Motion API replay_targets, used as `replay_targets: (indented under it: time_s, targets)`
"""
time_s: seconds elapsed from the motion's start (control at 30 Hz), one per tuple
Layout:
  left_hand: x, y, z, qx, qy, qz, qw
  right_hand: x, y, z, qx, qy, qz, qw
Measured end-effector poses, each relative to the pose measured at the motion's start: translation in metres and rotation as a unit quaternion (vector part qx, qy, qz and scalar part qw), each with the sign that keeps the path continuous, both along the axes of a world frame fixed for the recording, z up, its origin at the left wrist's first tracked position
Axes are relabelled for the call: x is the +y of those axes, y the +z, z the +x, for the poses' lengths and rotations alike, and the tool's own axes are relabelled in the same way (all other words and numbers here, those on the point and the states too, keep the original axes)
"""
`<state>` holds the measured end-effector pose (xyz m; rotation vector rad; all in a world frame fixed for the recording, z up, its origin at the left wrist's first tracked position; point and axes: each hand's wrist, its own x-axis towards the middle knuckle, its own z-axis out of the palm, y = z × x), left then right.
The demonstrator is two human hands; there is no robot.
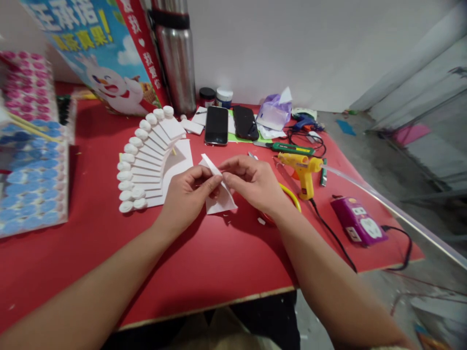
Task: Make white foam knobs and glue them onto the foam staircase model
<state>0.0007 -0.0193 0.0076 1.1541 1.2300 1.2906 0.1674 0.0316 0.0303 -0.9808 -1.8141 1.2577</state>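
Both of my hands meet over the middle of the red table (204,262). My left hand (189,194) and my right hand (251,181) pinch the same white foam sheet piece (219,201), fingers closed on its upper part. The piece is a thin angular cut-out held tilted just above the table. Left of my hands lies a white foam fan (153,155), made of several strips spread in an arc with rounded tips.
A yellow glue gun (302,170) stands right of my hands, its cord running to a purple power strip (357,221). Behind are a phone (216,125), a black case (245,122), a green cutter (288,147), a steel flask (175,53) and a printed box (102,48). Blue-and-pink patterned foam (32,160) lies at left.
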Motion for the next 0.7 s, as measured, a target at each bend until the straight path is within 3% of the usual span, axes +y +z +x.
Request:
replay_targets:
  time_s: [0.13, 0.33, 0.57, 0.7]
  targets:
    - [0.0006, -0.0010, -0.0016, -0.024, 0.006, -0.002, 1.000, 0.0004, 0.0010, -0.0004, 0.014, 0.026, -0.049, 0.998]
    - [0.0009, -0.0003, -0.0028, -0.053, -0.007, -0.004, 0.999, 0.0011, 0.0004, -0.0007, 0.008, 0.024, -0.056, 0.998]
    - [0.0003, 0.0000, -0.0031, 0.016, -0.010, 0.011, 1.000, 0.0005, 0.0003, 0.0001, -0.012, 0.031, -0.069, 0.997]
    - [0.0003, 0.0015, -0.0037, 0.049, -0.009, 0.027, 0.998, 0.0006, 0.0003, -0.0002, -0.036, 0.018, -0.041, 0.998]
